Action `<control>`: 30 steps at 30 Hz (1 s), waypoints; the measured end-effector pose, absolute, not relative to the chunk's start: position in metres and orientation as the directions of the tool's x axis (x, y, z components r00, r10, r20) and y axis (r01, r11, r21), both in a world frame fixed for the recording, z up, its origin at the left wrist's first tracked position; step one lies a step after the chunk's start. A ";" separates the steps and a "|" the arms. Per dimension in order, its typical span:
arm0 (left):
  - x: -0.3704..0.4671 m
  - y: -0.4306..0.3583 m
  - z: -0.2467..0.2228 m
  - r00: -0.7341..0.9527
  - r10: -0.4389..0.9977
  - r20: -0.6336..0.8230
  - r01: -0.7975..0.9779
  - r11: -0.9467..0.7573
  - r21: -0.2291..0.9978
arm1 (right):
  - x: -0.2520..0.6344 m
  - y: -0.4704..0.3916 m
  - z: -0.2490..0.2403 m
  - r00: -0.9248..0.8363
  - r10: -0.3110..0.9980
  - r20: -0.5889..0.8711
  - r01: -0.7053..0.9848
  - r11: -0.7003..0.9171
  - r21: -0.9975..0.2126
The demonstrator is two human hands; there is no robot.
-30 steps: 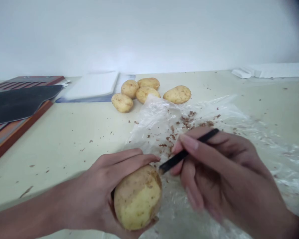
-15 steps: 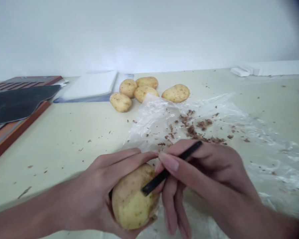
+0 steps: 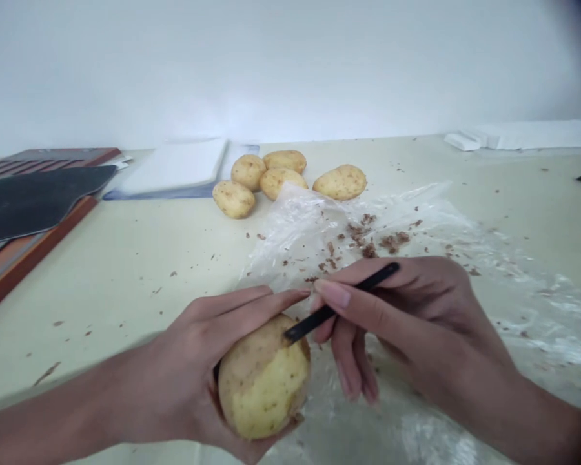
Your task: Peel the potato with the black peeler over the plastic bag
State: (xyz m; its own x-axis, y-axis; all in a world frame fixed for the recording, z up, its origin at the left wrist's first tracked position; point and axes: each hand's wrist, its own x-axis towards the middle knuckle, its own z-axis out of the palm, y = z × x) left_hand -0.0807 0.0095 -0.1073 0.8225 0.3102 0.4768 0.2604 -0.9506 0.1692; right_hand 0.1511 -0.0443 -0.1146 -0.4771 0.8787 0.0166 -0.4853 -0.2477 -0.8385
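Observation:
My left hand [image 3: 208, 361] is wrapped round a potato [image 3: 264, 387], fingers over its top and thumb side below. The potato's lower front is bare pale yellow flesh, while brownish skin still covers its upper left. Between thumb and fingers, my right hand [image 3: 407, 316] pinches a thin black stick-like tool [image 3: 314, 321]. The tool's flat lower tip touches the potato's upper face, at the border between skin and bare flesh. Its exact kind I cannot make out. Something dark shows in a small gap between my left palm and the potato.
Several whole potatoes [image 3: 235, 199] lie at the back middle. A crumpled clear plastic sheet [image 3: 295, 223] with brown peel scraps [image 3: 394, 242] spreads under and beyond my right hand. Farther left are a white pad [image 3: 174, 166] and a brown slatted frame [image 3: 39, 261] under a dark sheet [image 3: 33, 200].
My right hand and the tool have moved up and slightly right; the tool tip sits higher on the potato. More of the bare flesh shows. My left hand keeps its hold.

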 end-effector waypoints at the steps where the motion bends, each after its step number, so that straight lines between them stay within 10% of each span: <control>1: -0.081 0.009 -0.107 0.821 0.311 0.479 0.270 -0.950 0.154 | 0.153 -0.042 -0.115 -0.439 0.898 0.018 -0.472 -0.214 -0.856; 20: -0.083 0.006 -0.106 0.830 0.343 0.439 0.255 -0.934 0.249 | 0.147 -0.051 -0.115 -0.628 0.775 0.069 -0.533 -0.364 -0.764; 30: -0.083 0.007 -0.110 0.804 0.313 0.506 0.253 -0.950 0.185 | 0.158 -0.049 -0.114 -0.441 0.897 0.031 -0.339 -0.134 -0.931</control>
State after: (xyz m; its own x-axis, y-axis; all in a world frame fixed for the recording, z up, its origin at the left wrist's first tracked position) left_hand -0.0828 0.0069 -0.1101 0.8036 0.3126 0.5064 0.2526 -0.9497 0.1852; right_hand 0.1582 -0.0492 -0.1138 -0.4405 0.8972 0.0314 -0.3390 -0.1338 -0.9312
